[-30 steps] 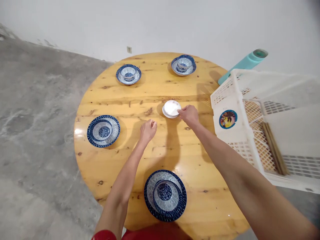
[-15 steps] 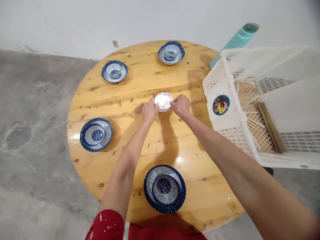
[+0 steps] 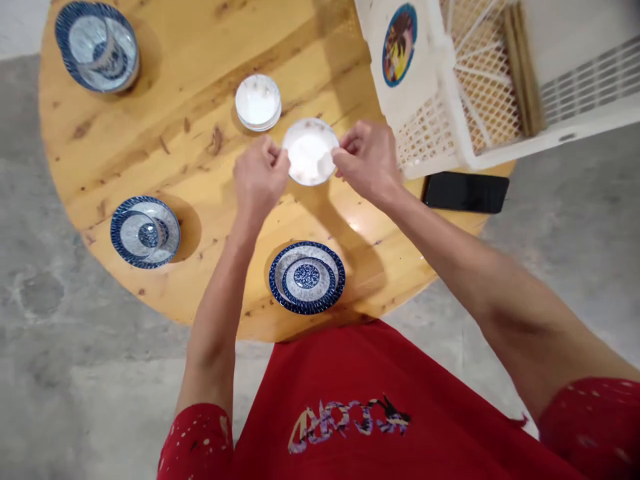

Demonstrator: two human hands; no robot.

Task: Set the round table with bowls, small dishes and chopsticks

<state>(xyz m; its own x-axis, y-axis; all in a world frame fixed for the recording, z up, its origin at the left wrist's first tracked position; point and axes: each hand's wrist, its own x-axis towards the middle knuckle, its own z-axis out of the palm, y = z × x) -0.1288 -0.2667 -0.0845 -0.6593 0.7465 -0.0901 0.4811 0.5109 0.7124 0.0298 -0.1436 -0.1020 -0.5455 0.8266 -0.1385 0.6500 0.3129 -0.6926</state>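
A small white dish (image 3: 311, 152) hangs above the table between my two hands. My left hand (image 3: 261, 177) is closed on its left rim, and my right hand (image 3: 369, 160) pinches its right rim. Just beyond my left hand, a short stack of white dishes (image 3: 258, 101) rests on the wood. Nearer my body lies a blue-patterned plate (image 3: 279, 283) with a matching bowl (image 3: 307, 275) set on it.
The round wooden table (image 3: 210, 220) also bears a plate with a bowl (image 3: 145, 232) at left and another set (image 3: 97, 47) at far left. A white plastic basket (image 3: 425, 127) stands at right, wooden sticks inside. A black phone (image 3: 466, 192) lies by the table edge.
My hands have lifted one white dish off the stack and brought it toward me. The view has tilted down, so the phone and my red shirt now show.
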